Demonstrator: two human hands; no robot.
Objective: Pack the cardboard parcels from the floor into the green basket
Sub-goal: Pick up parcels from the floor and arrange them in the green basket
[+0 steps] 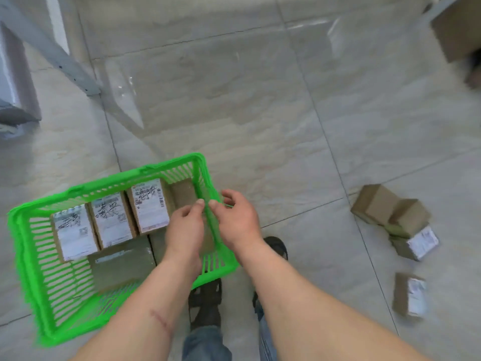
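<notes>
The green basket [31, 256] stands on the tiled floor at the lower left. Three labelled cardboard parcels [112, 220] lie side by side along its far wall, with a plain brown parcel [183, 195] at the right end and a flat grey-brown one [122, 267] in front. My left hand [184, 227] and my right hand [238, 220] hover over the basket's right end, thumbs almost touching, fingers loosely bent, nothing plainly held. Several parcels lie on the floor to the right: a plain pair [390, 211], a labelled one [416, 243] and another labelled one [410, 295].
A grey metal shelf leg [75, 71] slants across the upper left. A large cardboard box [458, 29] sits at the top right corner. My feet in dark sandals [205, 300] stand just behind the basket.
</notes>
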